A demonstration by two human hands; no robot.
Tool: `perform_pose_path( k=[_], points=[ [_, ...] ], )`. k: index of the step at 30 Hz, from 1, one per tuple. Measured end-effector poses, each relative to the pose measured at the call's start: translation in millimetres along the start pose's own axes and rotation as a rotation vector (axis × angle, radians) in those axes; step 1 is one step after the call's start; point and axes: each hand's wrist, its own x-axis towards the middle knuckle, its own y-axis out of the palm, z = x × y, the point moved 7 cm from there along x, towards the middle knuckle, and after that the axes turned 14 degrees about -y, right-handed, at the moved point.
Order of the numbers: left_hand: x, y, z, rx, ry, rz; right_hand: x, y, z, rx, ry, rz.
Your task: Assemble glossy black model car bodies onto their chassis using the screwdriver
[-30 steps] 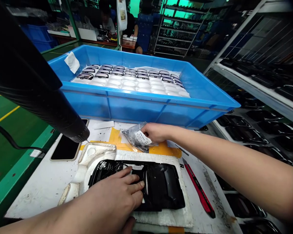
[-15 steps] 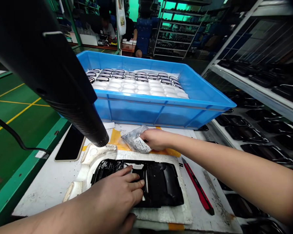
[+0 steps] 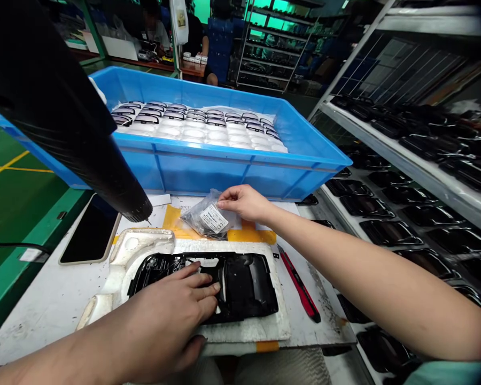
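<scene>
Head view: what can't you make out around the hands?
Head view only:
- The black glossy panel: the left hand covers part of it.
- The clear plastic bag: wrinkles obscure its contents.
- The label: print too small to read.
- The right hand: unclear whether it grips the bag or only touches it.
- The black tool: cut off by the top-left edge.

A blue crate [image 3: 200,174] stands behind a red utility knife [image 3: 299,283].
</scene>
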Motion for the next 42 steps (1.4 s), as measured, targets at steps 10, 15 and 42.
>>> perform_pose_path(
  k=[10, 15, 42],
  points=[
    [-0.1, -2.6, -1.9, 0.005, 0.003, -0.008, -59.8, -29.0, -43.3, -0.116, 0.181, -0.033],
    [-0.6, -5.2, -2.6, 0.017, 0.005, -0.062, -73.0, -12.2, -48.4, -0.23, 0.155, 0.02],
    [-0.5, -2.9, 0.7, 0.024, 0.025, -0.053, -76.3, -23.7, -53.3, -0.299, 0.256, -0.025]
  ],
)
